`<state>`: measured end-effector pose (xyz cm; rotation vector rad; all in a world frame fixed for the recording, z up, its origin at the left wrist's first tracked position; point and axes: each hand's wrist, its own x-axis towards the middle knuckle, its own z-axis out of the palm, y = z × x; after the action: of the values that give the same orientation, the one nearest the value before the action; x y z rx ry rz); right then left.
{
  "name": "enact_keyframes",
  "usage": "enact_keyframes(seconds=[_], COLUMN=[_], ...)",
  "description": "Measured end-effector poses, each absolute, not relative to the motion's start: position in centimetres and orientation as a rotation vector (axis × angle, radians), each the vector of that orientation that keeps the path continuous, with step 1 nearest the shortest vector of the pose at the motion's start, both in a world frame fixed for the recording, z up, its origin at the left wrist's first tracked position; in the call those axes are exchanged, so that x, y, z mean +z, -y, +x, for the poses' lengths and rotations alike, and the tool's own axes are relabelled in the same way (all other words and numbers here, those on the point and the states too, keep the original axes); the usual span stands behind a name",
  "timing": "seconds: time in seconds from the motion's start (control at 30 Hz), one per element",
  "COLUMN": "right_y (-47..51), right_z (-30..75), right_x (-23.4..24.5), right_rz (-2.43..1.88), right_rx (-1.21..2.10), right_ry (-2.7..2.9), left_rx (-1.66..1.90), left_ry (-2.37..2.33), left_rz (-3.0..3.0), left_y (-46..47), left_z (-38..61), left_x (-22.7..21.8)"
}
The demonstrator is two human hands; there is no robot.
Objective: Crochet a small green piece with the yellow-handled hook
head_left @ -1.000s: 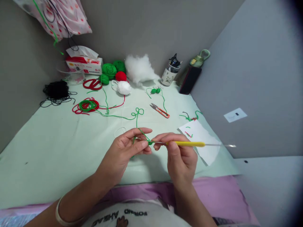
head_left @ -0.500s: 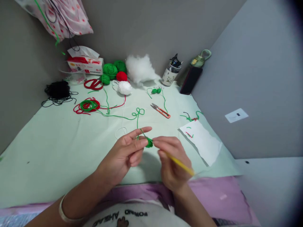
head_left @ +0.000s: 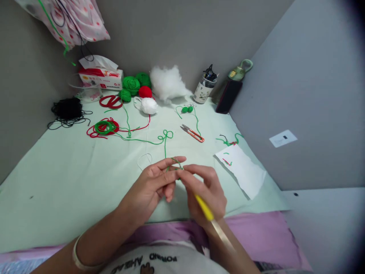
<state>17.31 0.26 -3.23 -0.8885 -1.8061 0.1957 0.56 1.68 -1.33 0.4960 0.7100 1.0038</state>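
Observation:
Close together above the front of the table are my two hands. My left hand [head_left: 155, 182] pinches a small green crochet piece, now mostly hidden behind the fingers. Green yarn [head_left: 165, 148] runs from the table up over its raised index finger. In my right hand [head_left: 203, 186] is a crochet hook [head_left: 204, 207] with a yellow handle, its rear end blurred and slanting down toward my forearm. The hook's tip meets the yarn near my left fingertips. Beyond the hands, orange thread snips [head_left: 192, 133] lie beside two small green crocheted balls [head_left: 187, 109].
Yarn balls in green [head_left: 131, 85], red [head_left: 145, 91] and white [head_left: 149, 105] sit at the back near white stuffing [head_left: 169, 83] and a tissue box [head_left: 101, 78]. Red-handled scissors [head_left: 110, 102] and black yarn [head_left: 67, 109] lie left. White paper [head_left: 242, 171] with yarn scraps lies right.
My right hand has shifted slightly left against my left fingers and covers more of the green piece. The hook has swung to a steeper angle, its rear end lower.

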Motion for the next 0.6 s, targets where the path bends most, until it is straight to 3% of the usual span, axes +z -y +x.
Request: enact_keyframes(seconds=[0.2,0.6], right_y=[-1.3,-1.6], right_z=[17.0,16.8], right_x=[-2.3,-3.1], right_rz=[-0.805,-0.781], right_rx=[0.761,1.079], right_ry=[1.385,1.202], left_rx=[1.089,1.093], left_ry=[-0.733,-0.745], left_rz=[0.528,0.533], left_y=[-1.8,-1.7], left_z=[0.4,0.3], left_x=[-1.2,-1.2])
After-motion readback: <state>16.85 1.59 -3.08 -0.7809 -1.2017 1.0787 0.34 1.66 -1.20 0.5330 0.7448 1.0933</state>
